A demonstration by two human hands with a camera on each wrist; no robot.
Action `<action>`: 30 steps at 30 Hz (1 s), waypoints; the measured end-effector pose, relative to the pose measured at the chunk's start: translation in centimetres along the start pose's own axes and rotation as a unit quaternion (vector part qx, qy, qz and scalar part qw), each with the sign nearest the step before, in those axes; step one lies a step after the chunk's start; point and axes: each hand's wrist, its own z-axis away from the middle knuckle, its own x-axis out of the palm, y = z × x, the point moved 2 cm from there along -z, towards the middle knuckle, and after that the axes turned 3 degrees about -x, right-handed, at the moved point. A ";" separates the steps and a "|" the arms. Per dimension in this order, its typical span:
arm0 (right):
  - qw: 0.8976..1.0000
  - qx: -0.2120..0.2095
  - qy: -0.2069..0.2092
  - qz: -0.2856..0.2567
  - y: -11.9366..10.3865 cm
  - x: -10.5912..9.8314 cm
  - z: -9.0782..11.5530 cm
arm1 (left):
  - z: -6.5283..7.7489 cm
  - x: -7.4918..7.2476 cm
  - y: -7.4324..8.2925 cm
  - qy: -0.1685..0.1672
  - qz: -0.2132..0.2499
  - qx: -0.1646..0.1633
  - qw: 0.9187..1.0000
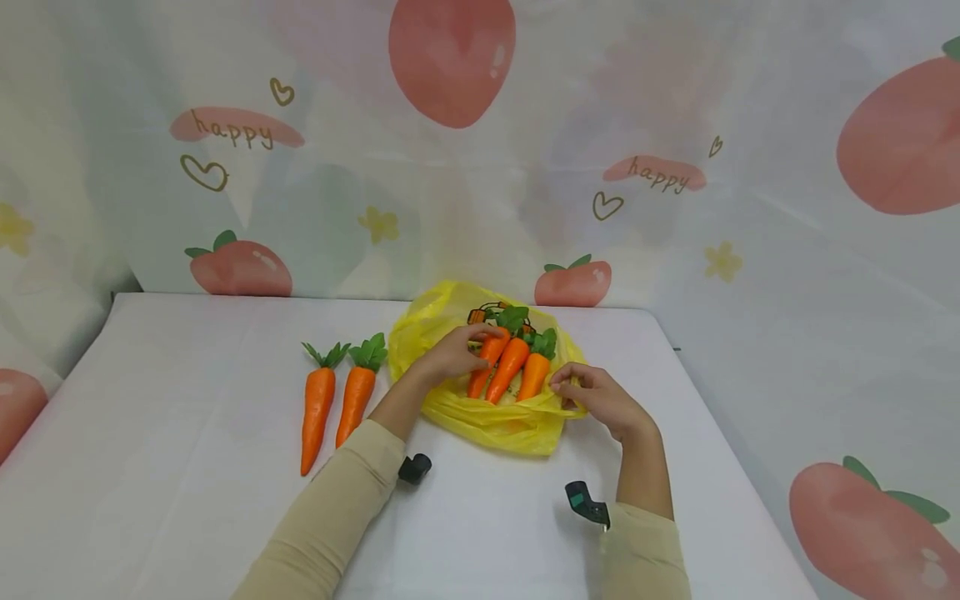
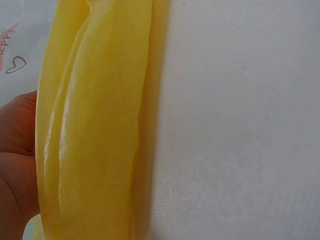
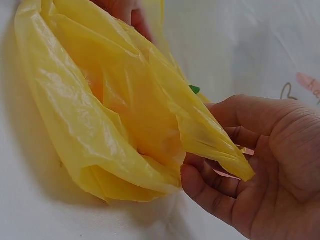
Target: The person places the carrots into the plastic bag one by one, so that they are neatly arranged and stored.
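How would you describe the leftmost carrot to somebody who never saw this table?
On the white table, find the yellow bag. Left of it, outside, lies the inner orange carrot, then the leftmost carrot, farthest from the bag of all.

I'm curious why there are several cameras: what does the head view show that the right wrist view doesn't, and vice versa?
Only the head view: two carrots lying beside the yellow bag, and both sleeves.
Only the right wrist view: the palm of the right hand.
Both: the bag, that hand at its edge, and part of the left hand.
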 end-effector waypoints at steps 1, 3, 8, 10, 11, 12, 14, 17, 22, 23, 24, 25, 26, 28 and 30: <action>1.000 0.001 -0.001 0.000 0.0 0.0 0.0 | 0.0 0.0 0.0 -0.002 0.000 -0.004 1.000; 1.000 0.002 -0.002 0.000 0.0 0.0 -0.1 | -0.1 0.1 -0.1 -0.008 -0.003 -0.013 1.000; 1.000 -0.001 -0.003 -0.002 0.1 0.1 -0.1 | -0.1 0.1 -0.2 -0.019 -0.030 -0.011 0.999; 1.000 0.000 -0.001 -0.002 0.1 0.1 -0.1 | 0.0 0.1 -0.1 -0.022 -0.039 -0.005 0.999; 1.000 0.002 -0.001 -0.002 0.1 0.0 -0.1 | 0.0 0.1 -0.1 -0.023 -0.040 -0.003 0.999; 1.000 0.003 0.000 0.000 0.0 0.0 0.0 | 0.1 0.1 0.0 -0.024 -0.044 -0.002 0.999; 1.000 0.005 0.001 0.003 0.1 0.0 0.0 | 0.2 0.1 0.0 -0.026 -0.046 0.000 0.999; 1.000 0.005 0.004 0.004 0.3 -0.1 -0.1 | 0.2 0.2 -0.2 -0.028 -0.049 0.001 0.998; 1.000 0.004 0.010 0.003 0.4 -0.1 -0.2 | 0.1 0.1 -0.5 -0.031 -0.030 0.006 0.999; 1.000 0.003 0.010 0.006 0.4 -0.1 -0.2 | 0.0 0.1 -0.6 -0.032 -0.028 0.006 0.999; 1.000 0.003 0.009 0.008 0.4 0.0 -0.2 | 0.0 0.1 -0.6 -0.031 -0.030 0.006 0.999; 1.000 0.003 0.008 0.010 0.4 0.0 -0.2 | 0.0 0.1 -0.7 -0.030 -0.032 0.007 0.999; 1.000 0.003 0.009 0.011 0.4 0.0 -0.2 | 0.0 0.1 -0.7 -0.030 -0.036 0.008 0.999; 1.000 0.006 0.010 0.012 0.4 0.0 -0.2 | 0.0 0.1 -0.7 -0.029 -0.045 0.008 0.999; 1.000 0.005 0.008 0.014 0.3 0.0 -0.2 | 0.1 0.1 -0.6 -0.029 -0.051 0.009 0.998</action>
